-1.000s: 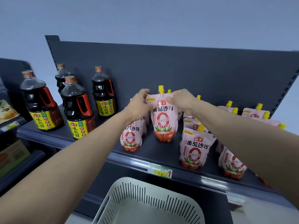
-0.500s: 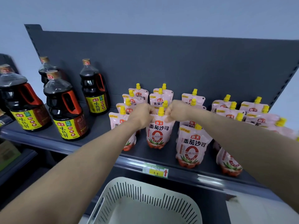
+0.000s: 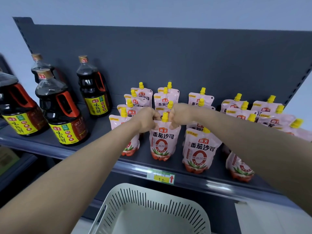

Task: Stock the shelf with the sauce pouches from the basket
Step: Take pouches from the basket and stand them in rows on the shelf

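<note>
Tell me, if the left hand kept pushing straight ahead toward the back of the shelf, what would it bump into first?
Probably the pouches behind: the left hand pinches the front pouch, and more stand close behind. Depth is hard to judge.

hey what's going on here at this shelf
A person is stocking a dark grey shelf. The left hand and right hand pinch the top corners of a pink yellow-capped sauce pouch, standing it upright at the front among other pouches. Dark soy sauce bottles stand to the left; a white slotted basket sits below.
</note>
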Demonstrator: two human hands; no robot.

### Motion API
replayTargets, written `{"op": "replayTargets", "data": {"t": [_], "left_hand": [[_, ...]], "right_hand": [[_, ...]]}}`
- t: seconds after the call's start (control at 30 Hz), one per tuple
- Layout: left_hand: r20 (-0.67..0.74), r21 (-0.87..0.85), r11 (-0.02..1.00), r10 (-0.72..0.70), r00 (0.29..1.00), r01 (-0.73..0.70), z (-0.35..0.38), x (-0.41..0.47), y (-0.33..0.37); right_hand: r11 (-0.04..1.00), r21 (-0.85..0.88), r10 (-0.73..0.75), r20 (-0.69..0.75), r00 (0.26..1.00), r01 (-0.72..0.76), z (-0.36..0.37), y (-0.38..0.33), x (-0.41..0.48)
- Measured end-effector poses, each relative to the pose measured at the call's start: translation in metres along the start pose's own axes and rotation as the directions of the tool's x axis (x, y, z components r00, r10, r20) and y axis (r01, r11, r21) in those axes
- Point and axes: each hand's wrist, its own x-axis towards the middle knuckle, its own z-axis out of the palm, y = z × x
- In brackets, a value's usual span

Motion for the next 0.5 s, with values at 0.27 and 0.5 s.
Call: {"op": "replayTargets", "data": {"t": [0.27,0.5], "left_hand": [[0.063,0.029,1.0,-0.008,0.998,0.006,-0.01,-0.004,0.01],[0.156,-0.082,0.996,-0.006,0.988,0.019,-0.025,0.0,0.017]], "right_hand": [[0.994,0.104,0.003,0.08,0.997,-0.012,-0.017,0.008,0.0],[0.977,0.208,0.026,0.07,0.997,-0.041,-0.047,0.013,-0.006]]}}
